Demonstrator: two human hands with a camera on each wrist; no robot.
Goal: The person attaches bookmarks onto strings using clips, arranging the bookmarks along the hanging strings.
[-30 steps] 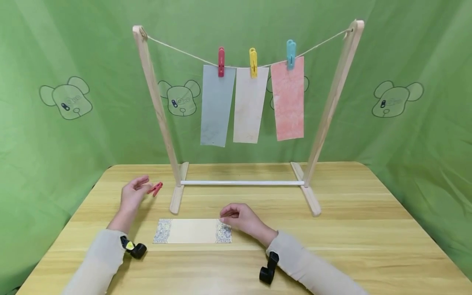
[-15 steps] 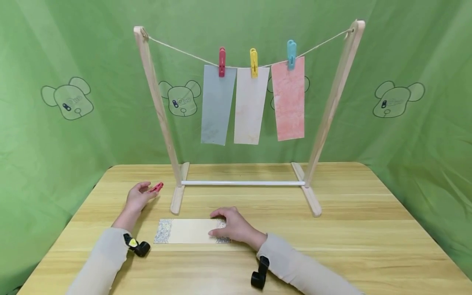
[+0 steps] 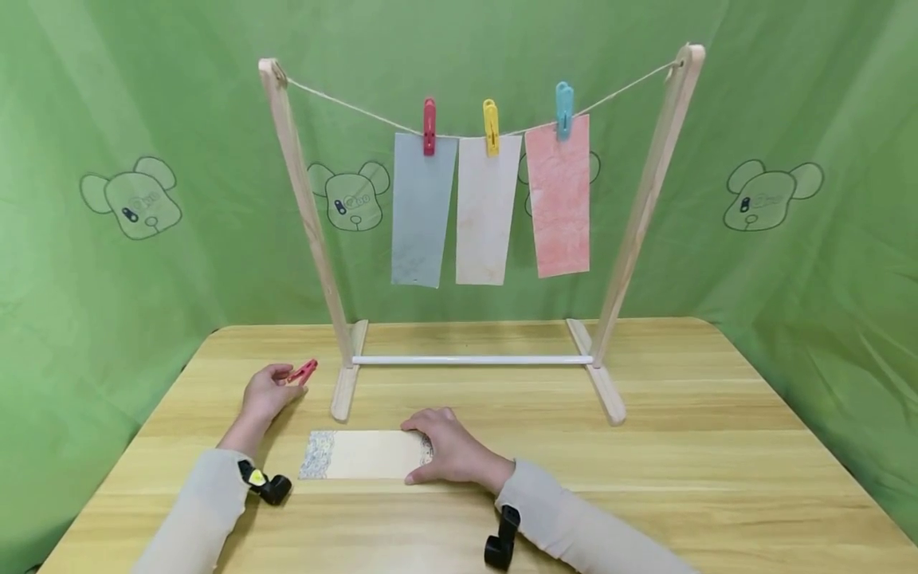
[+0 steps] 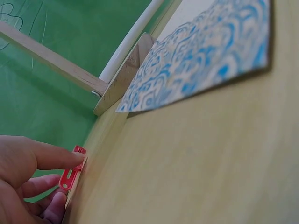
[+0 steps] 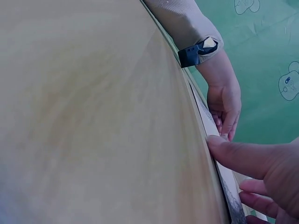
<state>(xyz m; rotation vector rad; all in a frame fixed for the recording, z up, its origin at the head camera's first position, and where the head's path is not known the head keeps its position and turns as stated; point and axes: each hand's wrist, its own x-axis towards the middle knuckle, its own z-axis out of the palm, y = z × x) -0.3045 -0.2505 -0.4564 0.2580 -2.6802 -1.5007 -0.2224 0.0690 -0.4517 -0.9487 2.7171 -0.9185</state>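
My left hand (image 3: pixel 267 394) is at the table's left side, its fingertips and thumb pinching a red clothespin (image 3: pixel 307 371). In the left wrist view that clothespin (image 4: pixel 72 170) sits low, close over the wood. A cream paper strip (image 3: pixel 373 454) with blue lace patterns at its ends lies flat in front of the rack. My right hand (image 3: pixel 459 453) spans the strip's right end, fingers at the far long edge and thumb at the near one, covering part of the pattern. The right wrist view shows the thumb (image 5: pixel 233 151) right on the strip's edge.
Behind stands a wooden rack (image 3: pixel 308 215) with a white crossbar (image 3: pixel 473 360) and a string. From it hang a blue-grey strip (image 3: pixel 423 215), a white strip (image 3: pixel 488 215) and a pink strip (image 3: pixel 559 203), each clipped. A green curtain (image 3: pixel 129 295) surrounds the table.
My right hand has moved left and down over the strip's right end, fingers and thumb settling on its two long edges. My left hand has closed its fingers on the red clothespin.
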